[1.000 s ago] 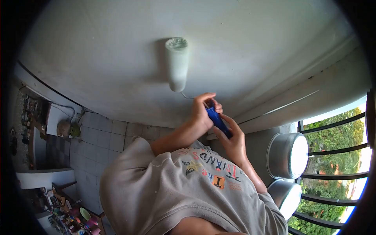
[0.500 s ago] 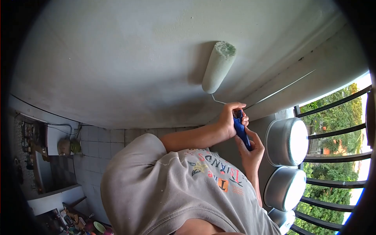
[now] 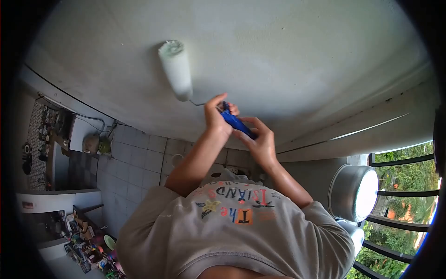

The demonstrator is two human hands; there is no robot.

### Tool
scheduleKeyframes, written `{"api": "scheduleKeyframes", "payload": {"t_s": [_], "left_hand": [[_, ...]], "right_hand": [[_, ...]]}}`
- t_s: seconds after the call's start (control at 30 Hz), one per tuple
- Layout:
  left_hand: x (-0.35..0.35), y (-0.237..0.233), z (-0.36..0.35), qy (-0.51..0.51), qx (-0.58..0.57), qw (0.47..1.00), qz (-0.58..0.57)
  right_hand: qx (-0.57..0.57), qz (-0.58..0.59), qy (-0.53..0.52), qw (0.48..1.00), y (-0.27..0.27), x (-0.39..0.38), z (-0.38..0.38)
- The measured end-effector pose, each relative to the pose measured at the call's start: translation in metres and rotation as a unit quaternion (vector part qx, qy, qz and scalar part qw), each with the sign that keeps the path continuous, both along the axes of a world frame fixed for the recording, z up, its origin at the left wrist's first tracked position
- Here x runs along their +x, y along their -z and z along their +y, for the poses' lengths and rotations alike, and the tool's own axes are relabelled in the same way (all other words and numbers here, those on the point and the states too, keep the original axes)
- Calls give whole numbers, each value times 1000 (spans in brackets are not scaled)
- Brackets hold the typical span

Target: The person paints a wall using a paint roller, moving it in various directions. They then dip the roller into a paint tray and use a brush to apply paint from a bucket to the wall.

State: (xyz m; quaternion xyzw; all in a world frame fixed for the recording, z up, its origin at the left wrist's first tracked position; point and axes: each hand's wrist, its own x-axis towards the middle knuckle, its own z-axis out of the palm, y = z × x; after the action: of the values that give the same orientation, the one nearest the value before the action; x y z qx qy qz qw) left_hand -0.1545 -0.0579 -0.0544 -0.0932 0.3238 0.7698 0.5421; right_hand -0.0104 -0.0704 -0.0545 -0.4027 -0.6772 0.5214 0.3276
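Note:
A paint roller point(image 3: 177, 74) with a pale, fluffy sleeve touches or nearly touches the large whitish painted surface point(image 3: 260, 51). Its thin metal frame runs down to a blue handle point(image 3: 236, 122). My left hand point(image 3: 219, 114) is wrapped round the handle near the frame, with the thumb pointing up. Lower down, my right hand point(image 3: 260, 142) grips the handle's end. Both arms reach forward over my printed grey shirt point(image 3: 232, 237).
Metal pots point(image 3: 341, 193) stand at the right beside a window with dark bars point(image 3: 404, 193). Grey floor tiles point(image 3: 123, 169) show at the left. Beyond them are a counter point(image 3: 65, 202) and a pile of mixed household items point(image 3: 95, 253) at the lower left.
The roller has moved left across the surface, and both hands have moved left with it, still on the handle. The view has shifted too, showing more floor.

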Motion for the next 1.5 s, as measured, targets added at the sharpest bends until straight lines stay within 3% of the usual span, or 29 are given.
{"api": "scheduleKeyframes", "payload": {"t_s": [0.17, 0.4, 0.5, 0.57, 0.7, 0.83, 0.97, 1.17, 1.23, 1.3, 1.37, 1.5], "left_hand": [[-6, -9, -2, 10, -15, 1000, 8], [141, 10, 17, 207, 12, 975, -76], [200, 12, 18, 353, -4, 926, -130], [230, 13, 20, 431, 18, 890, -146], [280, 19, 42, 546, 4, 823, -152], [299, 21, 58, 583, 2, 799, -149], [280, 20, 50, 596, 20, 784, -169], [184, 14, 10, 465, 46, 866, -177], [149, 22, 1, 396, 103, 900, -150], [120, 16, -1, 335, 77, 936, -73], [82, 23, 3, 243, 80, 964, -72], [34, 24, 6, 122, 27, 992, -33]], "right_hand": [[-21, -33, -13, 999, -13, 0, -1], [-34, -9, 165, 986, -16, 128, -28], [-71, -31, 274, 959, -17, 167, -60], [-53, -50, 384, 921, -11, 183, -78], [-17, -27, 506, 862, -9, 183, -83], [8, -21, 535, 845, -6, 187, -71], [8, -31, 509, 860, -11, 181, -79], [6, -82, 419, 904, -18, 144, -86], [28, -95, 303, 948, -19, 129, -74], [21, -127, 237, 963, -20, 113, -56], [16, -127, 151, 980, -29, 87, -28], [27, -75, 81, 994, -12, 44, -1]]}}
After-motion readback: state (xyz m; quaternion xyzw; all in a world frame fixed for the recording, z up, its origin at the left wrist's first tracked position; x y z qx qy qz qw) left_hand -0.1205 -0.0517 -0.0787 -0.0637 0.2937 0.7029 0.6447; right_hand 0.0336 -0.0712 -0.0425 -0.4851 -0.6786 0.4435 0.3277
